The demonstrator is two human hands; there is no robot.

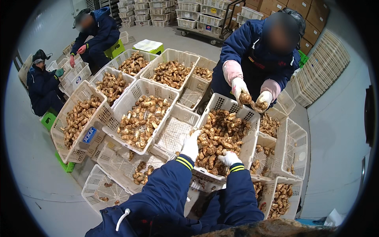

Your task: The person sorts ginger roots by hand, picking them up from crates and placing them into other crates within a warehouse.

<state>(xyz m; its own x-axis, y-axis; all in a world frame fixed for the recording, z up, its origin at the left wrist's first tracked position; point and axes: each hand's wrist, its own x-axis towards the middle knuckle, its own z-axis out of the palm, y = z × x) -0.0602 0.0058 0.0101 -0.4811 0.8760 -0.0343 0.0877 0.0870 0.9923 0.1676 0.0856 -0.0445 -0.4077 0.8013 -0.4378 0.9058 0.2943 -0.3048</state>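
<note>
Hands: two, white-gloved, both at one white crate (pixel 233 103) of brown mushrooms (pixel 221 132); mushrooms overlap, exact count not possible. Left hand (pixel 190 147) is at the crate's left edge, fingers close together; cannot tell whether it holds a piece. Right hand (pixel 229 159) is by the near right corner, fingers bent down onto mushrooms; grip hidden. Co-workers: three. One co-worker (pixel 256 51) leans in from beyond the far edge, at least one mushroom in each of two gloved hands (pixel 239 87), which are in the way above the far right corner. Five filled crates (pixel 158 91) cluster off the left edge. Two seated co-workers (pixel 96 33) are farther back. One wheeled trolley (pixel 199 34) carries stacked crates
</note>
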